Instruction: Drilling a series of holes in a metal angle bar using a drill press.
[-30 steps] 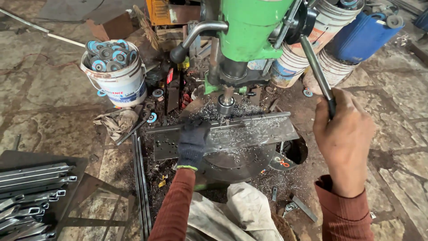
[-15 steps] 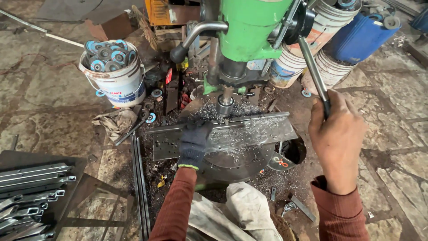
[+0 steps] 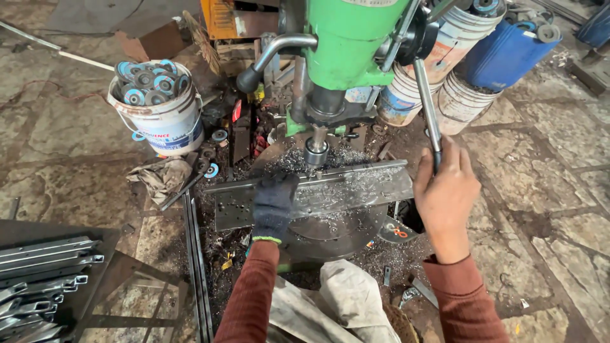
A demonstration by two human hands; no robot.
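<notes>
Workpiece: flat steel plate (image 3: pixel 356 190), long, lying left-right across the round drill table (image 3: pixel 330 232), centre of scene. Covered w/ metal shavings (image 3: pixel 356 181); row of small holes visible at its left end. Chuck and bit (image 3: pixel 316 154) sit directly above plate's far edge, approx. mid-length; contact w/ plate cannot be told.

Left hand (image 3: pixel 273 204): dark work glove w/ green cuff, palm down on plate, left of the bit. Fingers extended toward far edge, lying close together, pressed flat on the steel; nothing pinched or grasped.

Right hand (image 3: pixel 445 197): bare, right of plate. Fingers wrapped fully round lower end of feed lever (image 3: pixel 427 105), fist closed, thumb side toward the machine. Lever runs up and far to the hub on the head's right side.

Green drill press head (image 3: pixel 349 41): far centre, above plate. A second lever w/ black knob (image 3: pixel 249 79) sticks out to the left.

Surroundings: white bucket of grinding discs (image 3: pixel 159 105) far left; stacked paint buckets (image 3: pixel 445 70) and blue jerrycan (image 3: pixel 505 54) far right. Crumpled rag (image 3: pixel 162 178) left of plate. Steel angle bars (image 3: pixel 197 260) run near-far on floor, left of the table. Stack of grey metal brackets (image 3: pixel 41 279) near left. Both sleeves dark red.
</notes>
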